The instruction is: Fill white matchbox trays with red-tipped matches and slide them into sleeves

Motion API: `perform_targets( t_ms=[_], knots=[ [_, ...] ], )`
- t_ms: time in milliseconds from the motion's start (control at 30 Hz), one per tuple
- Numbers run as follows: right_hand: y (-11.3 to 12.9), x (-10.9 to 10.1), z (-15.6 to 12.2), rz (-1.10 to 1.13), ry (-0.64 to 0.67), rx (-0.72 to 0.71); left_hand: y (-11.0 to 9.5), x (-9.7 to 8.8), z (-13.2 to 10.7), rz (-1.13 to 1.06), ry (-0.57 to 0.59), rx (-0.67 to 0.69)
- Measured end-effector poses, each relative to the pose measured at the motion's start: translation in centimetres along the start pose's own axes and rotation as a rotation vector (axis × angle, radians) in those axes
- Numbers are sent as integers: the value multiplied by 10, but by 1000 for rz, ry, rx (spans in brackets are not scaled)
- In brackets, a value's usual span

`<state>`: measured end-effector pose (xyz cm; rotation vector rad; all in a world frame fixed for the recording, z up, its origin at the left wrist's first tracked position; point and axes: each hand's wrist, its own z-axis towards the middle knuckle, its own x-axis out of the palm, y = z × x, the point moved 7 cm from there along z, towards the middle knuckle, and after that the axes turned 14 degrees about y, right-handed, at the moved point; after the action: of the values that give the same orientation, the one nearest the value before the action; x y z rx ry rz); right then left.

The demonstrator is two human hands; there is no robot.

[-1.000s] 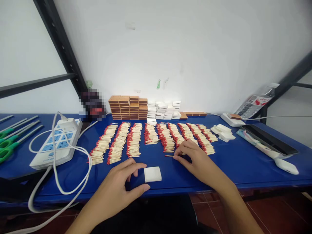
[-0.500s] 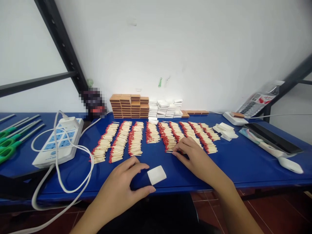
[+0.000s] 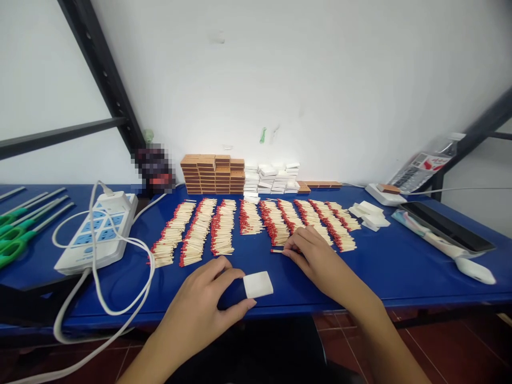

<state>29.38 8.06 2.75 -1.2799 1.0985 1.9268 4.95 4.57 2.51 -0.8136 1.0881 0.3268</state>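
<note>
Pinching a slim, red-tipped wooden match point(image 3: 277, 251) with the right hand point(image 3: 314, 256)!
Holding the left hand point(image 3: 205, 293) widely splayed beside a small, white, rectangular box point(image 3: 258, 285).

Rows of matches point(image 3: 253, 220) on the table point(image 3: 404, 274); behind them, stacked matchboxes point(image 3: 212, 178) (left) and small trays point(image 3: 270, 181) (right). Power strip point(image 3: 86, 257), left; bottle point(image 3: 427, 161), far right; single box point(image 3: 258, 285), near, before the rows.

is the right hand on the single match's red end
No, the single match points its red end away from the right hand.
</note>
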Motion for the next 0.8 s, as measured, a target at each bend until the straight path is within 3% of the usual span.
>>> perform_targets(
  t_ms=[267,500,667,733,800],
  knots=[
    [66,-8,-10,-69,12,-97,-1,-2,-1,28,-40,19],
    [90,17,-9,-278,63,-166,-2,-2,-2,62,-57,43],
    [90,14,-11,-196,104,-186,-2,0,-3,64,-46,47],
    [75,1,-15,-64,113,-166,-2,-1,-4,59,-54,47],
    [44,-18,-23,30,34,-71,-1,-2,-5,44,-59,45]
  ],
)
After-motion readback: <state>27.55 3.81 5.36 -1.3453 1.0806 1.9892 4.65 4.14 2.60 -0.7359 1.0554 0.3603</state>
